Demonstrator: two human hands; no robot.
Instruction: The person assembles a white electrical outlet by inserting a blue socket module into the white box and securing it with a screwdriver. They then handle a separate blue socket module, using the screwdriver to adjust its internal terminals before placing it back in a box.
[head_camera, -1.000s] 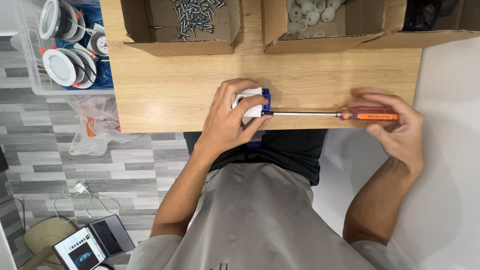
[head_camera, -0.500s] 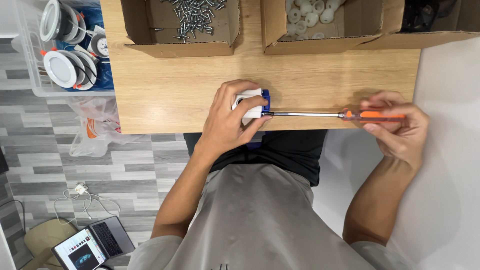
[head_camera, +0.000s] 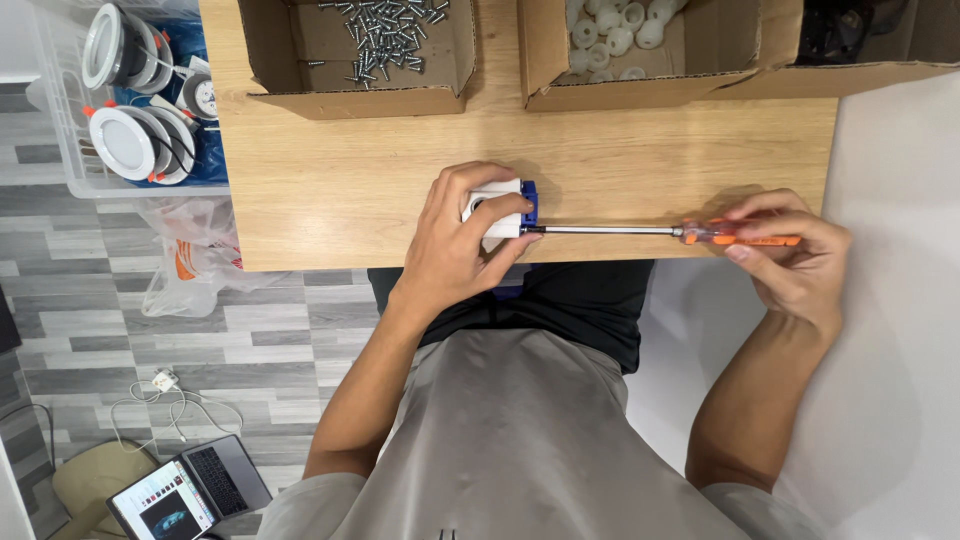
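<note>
At the table's near edge the left hand (head_camera: 462, 240) clamps a small white and blue part (head_camera: 500, 208) flat on the wooden tabletop (head_camera: 340, 180), while the right hand (head_camera: 790, 255) pinches the orange handle of a long screwdriver (head_camera: 660, 232), tip set into the part's side. It looks like a screw being driven, which calls for steady turning and a firm hold. Beyond sit cardboard boxes of screws (head_camera: 385, 25) and white caps (head_camera: 615, 30).

My right hand (head_camera: 790, 255) changes its hold on the screwdriver's orange handle (head_camera: 745, 238): a second ago my fingers wrap over its top and hide most of it, and now only my fingertips (head_camera: 742, 215) pinch it from above and below, so more orange shows at the right of the frame. My wrist drops lower. The handle sits slightly further right along the wooden table's (head_camera: 330, 190) near edge.
</note>
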